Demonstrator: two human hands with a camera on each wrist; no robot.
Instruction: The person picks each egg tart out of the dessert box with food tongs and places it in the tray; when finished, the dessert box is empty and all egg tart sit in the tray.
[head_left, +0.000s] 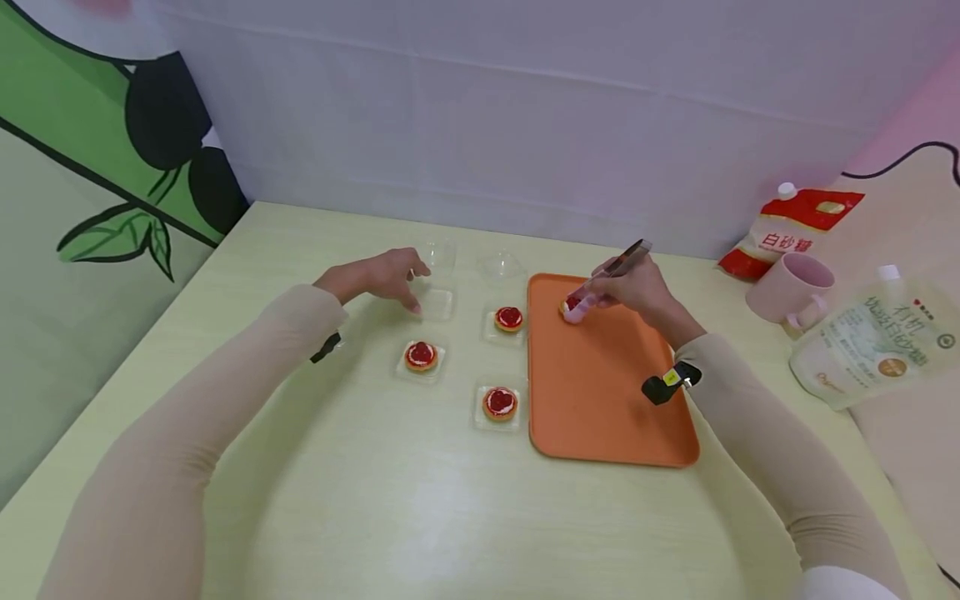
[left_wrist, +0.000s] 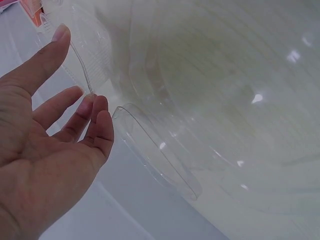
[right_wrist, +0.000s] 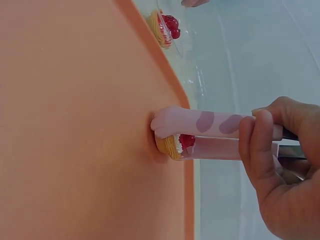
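Note:
My right hand (head_left: 630,287) grips pink-tipped tongs (right_wrist: 210,122) over the far left part of an orange tray (head_left: 600,383). Between the tong tips is a small tart (right_wrist: 171,146) with white cream and red topping, at the tray's surface. My left hand (head_left: 390,279) touches the left edge of an opened clear plastic box (head_left: 437,304), thumb apart from its loosely bent fingers. Three similar tarts sit in clear boxes left of the tray: a near one (head_left: 500,404), a left one (head_left: 421,357) and a far one (head_left: 508,318).
A clear lid (head_left: 501,265) stands raised behind the far tart. At the right are a pink mug (head_left: 790,287), a red and white bag (head_left: 787,233) and a white spouted pouch (head_left: 873,342). A cloth-covered wall (head_left: 487,125) bounds the table's back.

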